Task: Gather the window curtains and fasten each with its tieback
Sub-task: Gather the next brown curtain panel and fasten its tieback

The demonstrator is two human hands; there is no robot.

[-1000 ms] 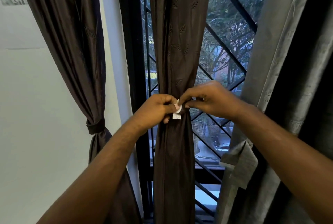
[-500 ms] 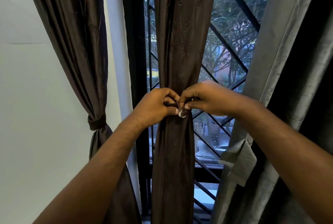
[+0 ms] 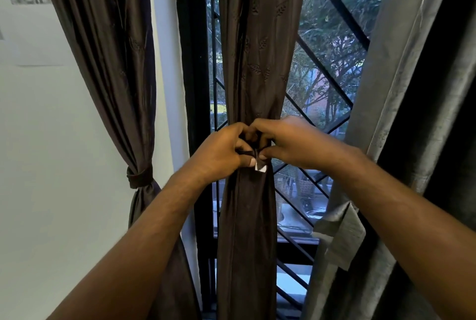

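Knotting the thin tieback at the front of the gathered middle curtain, the left hand and right hand are each pinching one end, and the next move is likely calling for a firm outward pull.

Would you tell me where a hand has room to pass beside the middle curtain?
Free: the gaps between middle curtain and grey curtain, before the grille, and between it and tied left curtain. Crowded: the tieback, pinched by left hand and right hand.
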